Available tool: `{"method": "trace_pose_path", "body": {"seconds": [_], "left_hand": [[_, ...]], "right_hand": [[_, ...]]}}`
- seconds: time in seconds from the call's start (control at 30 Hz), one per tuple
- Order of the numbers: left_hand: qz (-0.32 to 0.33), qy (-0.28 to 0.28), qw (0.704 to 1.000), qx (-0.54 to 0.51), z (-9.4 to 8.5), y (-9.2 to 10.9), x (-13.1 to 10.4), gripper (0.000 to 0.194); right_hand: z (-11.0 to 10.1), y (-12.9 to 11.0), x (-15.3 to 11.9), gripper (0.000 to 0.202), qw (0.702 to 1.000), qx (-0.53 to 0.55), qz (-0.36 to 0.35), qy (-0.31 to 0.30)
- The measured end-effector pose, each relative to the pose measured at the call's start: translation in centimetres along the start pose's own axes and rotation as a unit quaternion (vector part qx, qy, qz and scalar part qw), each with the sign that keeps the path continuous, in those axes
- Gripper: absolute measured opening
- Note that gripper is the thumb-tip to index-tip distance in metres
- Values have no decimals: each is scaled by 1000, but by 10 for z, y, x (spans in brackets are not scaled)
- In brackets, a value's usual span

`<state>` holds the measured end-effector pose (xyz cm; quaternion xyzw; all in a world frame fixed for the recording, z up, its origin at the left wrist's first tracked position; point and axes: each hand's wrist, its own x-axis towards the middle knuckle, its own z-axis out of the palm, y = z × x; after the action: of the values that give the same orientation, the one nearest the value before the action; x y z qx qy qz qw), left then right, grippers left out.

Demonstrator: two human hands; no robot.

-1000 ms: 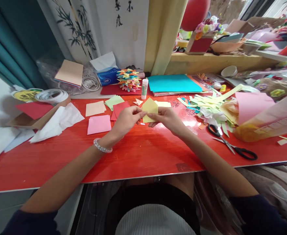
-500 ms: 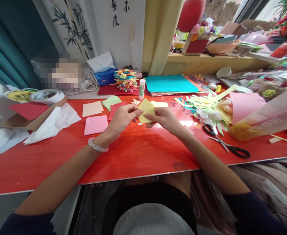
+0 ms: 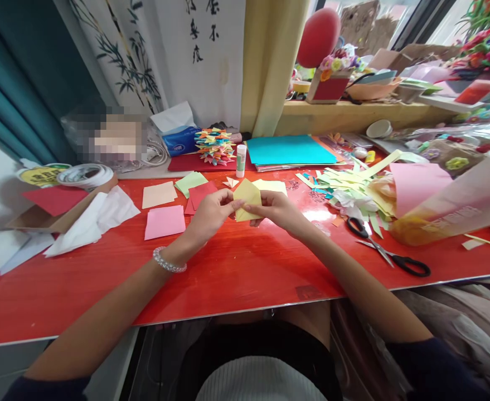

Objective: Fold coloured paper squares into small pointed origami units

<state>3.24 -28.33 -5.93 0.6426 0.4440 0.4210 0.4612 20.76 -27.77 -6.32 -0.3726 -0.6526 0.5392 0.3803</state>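
Yellow paper (image 3: pixel 247 192): near side of glue stick (image 3: pixel 241 161), peak and long axis directed toward it; left hand (image 3: pixel 214 214) and right hand (image 3: pixel 281 210) pinch its sides; white hanging (image 3: pixel 223 83) beyond glue stick bears brushed 不

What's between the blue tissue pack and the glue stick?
In the head view, a spiky multicolored paper ornament stands there, on a dark red sheet.

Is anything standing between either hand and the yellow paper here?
Nothing visible: the left hand and right hand both hold the yellow paper directly, one at each side. The glue stick stands beyond it, not between.
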Motion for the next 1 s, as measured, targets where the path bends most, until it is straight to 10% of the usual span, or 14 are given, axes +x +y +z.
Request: {"method": "trace_pose_path", "body": {"seconds": [1.0], "left_hand": [[5,19,993,-116,-7,13,-2,26]], "right_hand": [[-8,-14,-6,39,997,16,-55,56]]}}
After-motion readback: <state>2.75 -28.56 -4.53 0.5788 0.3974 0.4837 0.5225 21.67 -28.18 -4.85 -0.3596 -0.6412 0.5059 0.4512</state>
